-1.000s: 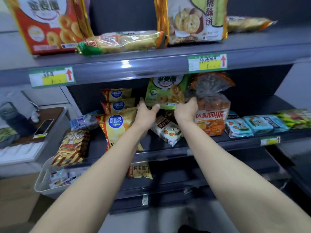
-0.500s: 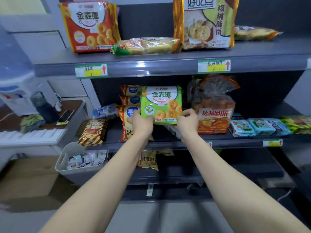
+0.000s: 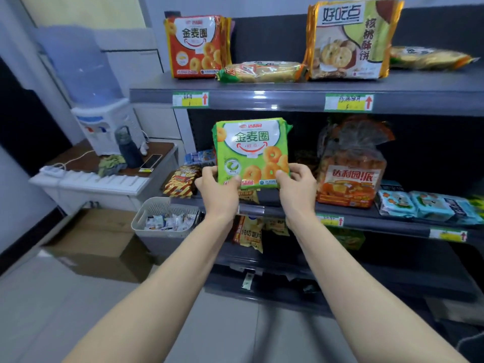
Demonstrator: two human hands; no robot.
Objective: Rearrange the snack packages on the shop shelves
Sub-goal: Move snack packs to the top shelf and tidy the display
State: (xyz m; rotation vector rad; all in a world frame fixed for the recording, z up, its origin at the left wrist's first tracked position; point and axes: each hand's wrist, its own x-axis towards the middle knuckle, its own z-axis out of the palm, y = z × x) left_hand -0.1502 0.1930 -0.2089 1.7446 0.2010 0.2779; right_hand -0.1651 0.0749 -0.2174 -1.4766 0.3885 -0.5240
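Head view: the left hand (image 3: 218,187) and right hand (image 3: 297,183) each pinch a bottom corner of the green ring-biscuit pack (image 3: 252,153), held upright out in front of the middle shelf (image 3: 366,218). Its red twin (image 3: 195,45) stands up and left of both hands, nearer the left, on the top shelf (image 3: 288,99).

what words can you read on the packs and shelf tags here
"金麦圈": green pack held in both hands.
"金麦圈": red pack, top shelf.
"好吃点" and "核桃酥饼": gold pack, top shelf.
"达利园!派": orange bag, middle shelf.
"纯切薯片": yellow bag, lower shelf.
Shelf tags: handwriting too blurred.
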